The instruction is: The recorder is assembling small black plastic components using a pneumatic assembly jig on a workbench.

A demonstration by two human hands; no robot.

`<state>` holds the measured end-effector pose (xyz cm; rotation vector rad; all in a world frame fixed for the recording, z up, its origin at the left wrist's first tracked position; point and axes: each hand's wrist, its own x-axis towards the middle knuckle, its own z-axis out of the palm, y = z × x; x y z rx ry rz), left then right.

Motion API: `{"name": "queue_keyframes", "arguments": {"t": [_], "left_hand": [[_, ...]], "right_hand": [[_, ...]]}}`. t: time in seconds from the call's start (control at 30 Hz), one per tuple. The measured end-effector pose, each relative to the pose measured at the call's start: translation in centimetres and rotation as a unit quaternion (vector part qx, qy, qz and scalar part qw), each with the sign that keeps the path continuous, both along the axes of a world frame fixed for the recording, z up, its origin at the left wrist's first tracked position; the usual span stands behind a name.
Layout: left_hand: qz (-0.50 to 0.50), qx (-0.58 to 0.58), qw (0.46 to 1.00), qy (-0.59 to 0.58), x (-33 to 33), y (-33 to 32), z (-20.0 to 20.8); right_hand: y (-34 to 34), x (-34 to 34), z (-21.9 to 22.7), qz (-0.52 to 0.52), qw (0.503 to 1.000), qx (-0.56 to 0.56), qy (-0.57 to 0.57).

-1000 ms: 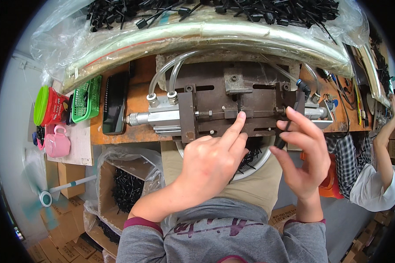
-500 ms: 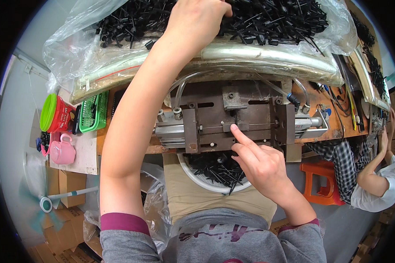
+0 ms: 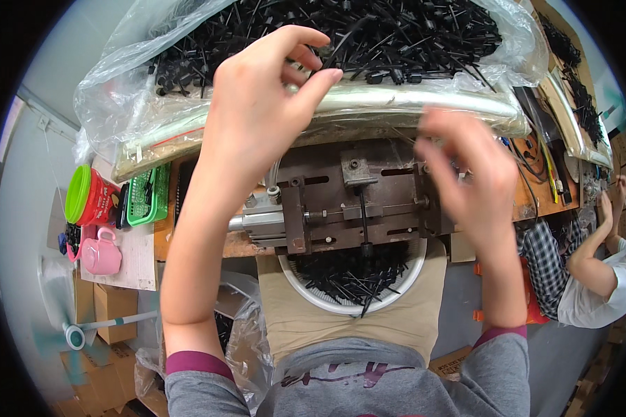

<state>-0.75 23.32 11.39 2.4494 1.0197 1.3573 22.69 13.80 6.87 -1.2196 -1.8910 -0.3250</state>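
- Black, thin-stemmed plastic part [image 3: 364, 226] lies across brown metal fixture [image 3: 398, 186], seemingly steadied by its central block [image 3: 375, 211].
- Left hand [image 3: 261, 97]: fingers curved, thumb parted, near heaped black parts [image 3: 410, 42]; grip unclear.
- Right hand [image 3: 478, 167]: blurred, half-curled; cannot tell its hold.

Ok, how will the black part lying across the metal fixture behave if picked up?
The black part probably feels light, given its slim stem, and fairly stiff, since that runs straight. Its thicker end, overhanging the metal fixture, may dip.
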Motion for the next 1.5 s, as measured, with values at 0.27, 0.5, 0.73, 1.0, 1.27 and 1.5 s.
{"name": "queue_keyframes", "arguments": {"t": [0.27, 0.5, 0.73, 1.0, 1.27, 1.5], "left_hand": [[-0.102, -0.08, 0.991, -0.045, -0.1, -9.8, -2.6], [-0.055, -0.099, 0.99, 0.084, -0.5, -14.3, -8.7], [0.002, -0.039, 0.987, 0.157, 0.9, -14.5, -11.6], [-0.021, -0.068, 0.986, 0.154, 1.0, -13.7, -10.6], [-0.007, -0.082, 0.99, -0.118, 0.7, -13.3, -7.5], [-0.11, -0.17, 0.977, -0.069, -0.4, -15.8, -6.6]], "right_hand": [[12.4, 3.0, 3.5, -0.182, 0.965, -0.05, -0.183], [12.6, 1.3, 2.7, -0.101, 0.983, -0.046, -0.148], [13.4, 1.6, 4.4, 0.024, 0.998, -0.006, -0.057], [8.6, 3.3, 6.5, 0.143, 0.92, -0.154, 0.331], [-1.0, -1.5, 0.6, 0.231, 0.703, -0.413, 0.531], [-3.1, -1.9, -1.7, 0.201, 0.707, -0.374, 0.565]]}}
